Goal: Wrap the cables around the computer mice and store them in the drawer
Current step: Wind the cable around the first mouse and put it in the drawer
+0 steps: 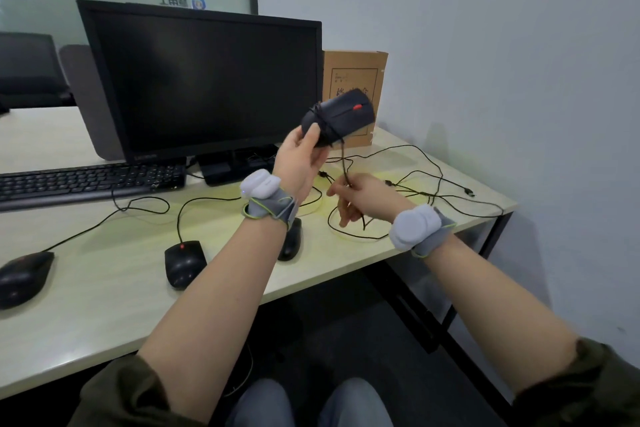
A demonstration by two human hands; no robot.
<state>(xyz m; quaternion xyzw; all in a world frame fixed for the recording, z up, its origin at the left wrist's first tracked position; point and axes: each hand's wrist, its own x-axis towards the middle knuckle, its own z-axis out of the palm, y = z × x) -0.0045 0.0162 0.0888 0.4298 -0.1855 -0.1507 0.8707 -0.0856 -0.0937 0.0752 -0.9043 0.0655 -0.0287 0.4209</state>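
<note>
My left hand [300, 156] grips a black mouse [343, 116] with a red wheel, held up in front of the monitor's right edge. A few turns of its cable [343, 163] lie around the mouse's rear end. The cable drops down to my right hand [360, 196], which pinches it just above the desk. More of this cable trails in loops over the desk's right side. Three other black mice lie on the desk: one [22, 276] at the far left, one [183, 262] in the middle, one [291, 241] partly hidden behind my left wrist. No drawer is in view.
A dark monitor [204, 80] and a black keyboard [86, 180] stand at the back left of the pale desk [114, 295]. A brown cardboard box [355, 73] leans at the wall behind the held mouse. Loose cables [436, 184] cross the right side.
</note>
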